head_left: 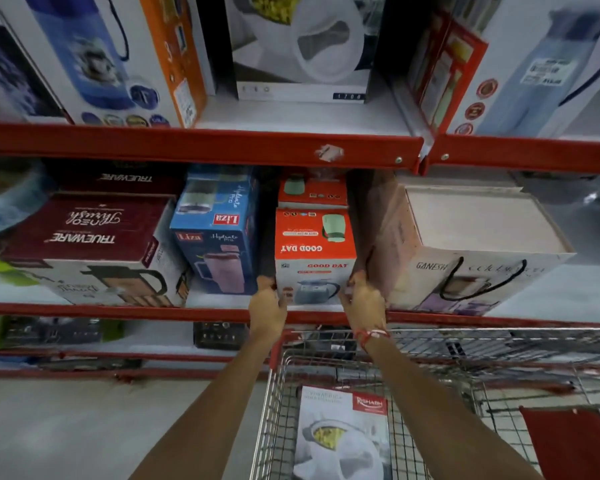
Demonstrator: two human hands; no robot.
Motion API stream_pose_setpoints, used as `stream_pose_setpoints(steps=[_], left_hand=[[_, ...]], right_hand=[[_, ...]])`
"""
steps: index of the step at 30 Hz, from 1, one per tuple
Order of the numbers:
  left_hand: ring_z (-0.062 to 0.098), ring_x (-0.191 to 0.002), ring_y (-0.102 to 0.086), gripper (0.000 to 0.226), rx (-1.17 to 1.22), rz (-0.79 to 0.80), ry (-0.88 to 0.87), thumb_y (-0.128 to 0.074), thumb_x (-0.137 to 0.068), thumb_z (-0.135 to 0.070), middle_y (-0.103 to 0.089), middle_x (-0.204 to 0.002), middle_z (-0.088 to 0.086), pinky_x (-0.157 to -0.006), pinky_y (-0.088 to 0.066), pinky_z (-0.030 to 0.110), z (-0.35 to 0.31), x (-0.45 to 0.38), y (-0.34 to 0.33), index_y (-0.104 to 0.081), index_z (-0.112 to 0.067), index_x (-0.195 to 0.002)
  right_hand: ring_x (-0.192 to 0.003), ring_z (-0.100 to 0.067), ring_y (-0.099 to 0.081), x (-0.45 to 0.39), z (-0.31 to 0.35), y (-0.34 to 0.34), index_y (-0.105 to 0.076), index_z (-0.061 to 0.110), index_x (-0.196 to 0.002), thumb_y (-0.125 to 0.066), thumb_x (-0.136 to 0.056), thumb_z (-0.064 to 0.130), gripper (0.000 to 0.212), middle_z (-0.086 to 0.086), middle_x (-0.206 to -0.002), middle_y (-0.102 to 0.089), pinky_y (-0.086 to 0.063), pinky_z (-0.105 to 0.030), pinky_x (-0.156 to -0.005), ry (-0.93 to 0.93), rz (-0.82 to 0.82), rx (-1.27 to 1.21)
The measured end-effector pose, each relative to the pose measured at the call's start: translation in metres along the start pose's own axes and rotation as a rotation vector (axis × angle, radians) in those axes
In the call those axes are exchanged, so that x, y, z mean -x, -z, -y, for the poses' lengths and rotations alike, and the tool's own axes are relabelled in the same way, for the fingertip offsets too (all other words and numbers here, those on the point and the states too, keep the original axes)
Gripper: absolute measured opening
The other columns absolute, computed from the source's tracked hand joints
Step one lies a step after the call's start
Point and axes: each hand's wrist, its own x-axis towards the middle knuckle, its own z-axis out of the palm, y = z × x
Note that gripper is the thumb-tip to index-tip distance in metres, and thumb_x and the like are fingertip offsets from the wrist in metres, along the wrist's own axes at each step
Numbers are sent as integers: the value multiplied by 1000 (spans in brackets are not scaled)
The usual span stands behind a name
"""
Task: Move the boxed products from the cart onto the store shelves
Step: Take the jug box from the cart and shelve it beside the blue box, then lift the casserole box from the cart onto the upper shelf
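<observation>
An orange and white Good Day kettle box [314, 251] stands at the front of the middle shelf [84, 309], with a second matching box [312, 192] behind it. My left hand [266, 306] grips its lower left corner and my right hand [362, 301] grips its lower right corner. Below, the wire cart [430, 348] holds a white Rishabh box [343, 434] lying flat.
A blue Liza jug box [219, 230] stands just left of the Good Day box, and a large pale Ganesh box [465, 244] just right. Maroon Trueware boxes [94, 230] fill the left. The upper shelf [201, 145] carries tall boxes. A red flap [572, 441] lies in the cart.
</observation>
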Motion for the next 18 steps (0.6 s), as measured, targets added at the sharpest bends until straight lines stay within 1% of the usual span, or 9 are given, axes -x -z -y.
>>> stream_pose_setpoints(steps=[3,6,9,10,12,13,15,17,18], left_hand=[[26,-109,-58,37,24,-38,-53,-56,-87,-9,-59,-120,14,-95,-51,38,25,25,-13,-45,-8,-123],[22,-117,-49,47,-20,-109,-130,-54,-84,1,-48,-129,13,-105,-44,37,52,61,-33,-44,-10,-128],[25,-114,-52,44,-109,70,-125,-50,-82,4,-51,-129,14,-100,-49,36,82,98,-59,-50,-11,-124],[27,-113,-53,42,-146,159,-90,-49,-83,4,-53,-127,15,-97,-48,32,93,108,-68,-51,-10,-122],[31,-114,-54,42,-194,339,69,-52,-84,2,-51,-129,17,-92,-46,30,113,125,-84,-49,-6,-125],[32,-115,-54,47,-210,415,190,-57,-84,-1,-48,-133,18,-91,-47,31,124,131,-92,-45,-6,-129],[32,-114,-55,58,-219,511,402,-66,-80,-7,-45,-136,17,-91,-53,34,142,144,-103,-41,-8,-132],[33,-114,-56,64,-190,541,538,-69,-78,-8,-43,-138,18,-82,-55,30,153,153,-109,-38,-8,-134],[33,-116,-55,66,-185,555,590,-68,-79,-7,-43,-139,18,-78,-52,26,157,155,-111,-35,-8,-137]], right_hand=[[-91,-39,-63,26,-23,-17,-53,2,-115,-58,-87,11,30,-22,-110,-63,-55,-41,-70,79,-40,-31],[-99,-33,-53,71,-58,-42,-53,2,-113,-58,-82,1,32,-20,-114,-55,-52,-41,-84,83,-84,-5],[-106,-41,-55,116,-102,-72,-56,-3,-115,-70,-74,1,44,-25,-116,-56,-52,-49,-93,-12,101,111],[-115,-43,-51,128,-116,-80,-53,-5,-121,-72,-74,7,53,-26,-123,-54,-48,-51,-100,-64,235,155],[-137,-40,-29,151,-143,-94,-29,-1,-142,-67,-82,22,75,-23,-147,-33,-29,-46,-117,-282,538,186],[-142,-37,-20,160,-160,-103,-18,3,-147,-66,-83,26,84,-21,-153,-23,-23,-44,-119,-406,655,147],[-142,-38,-24,174,-193,-123,-6,11,-149,-73,-75,32,102,-21,-155,-21,-29,-50,-116,-608,715,-8],[-133,-40,-39,179,-209,-131,2,14,-149,-80,-65,31,118,-21,-150,-33,-44,-54,-104,-750,731,-186],[-128,-41,-45,179,-220,-138,4,12,-149,-82,-67,23,119,-22,-147,-39,-49,-51,-98,-811,733,-265]])
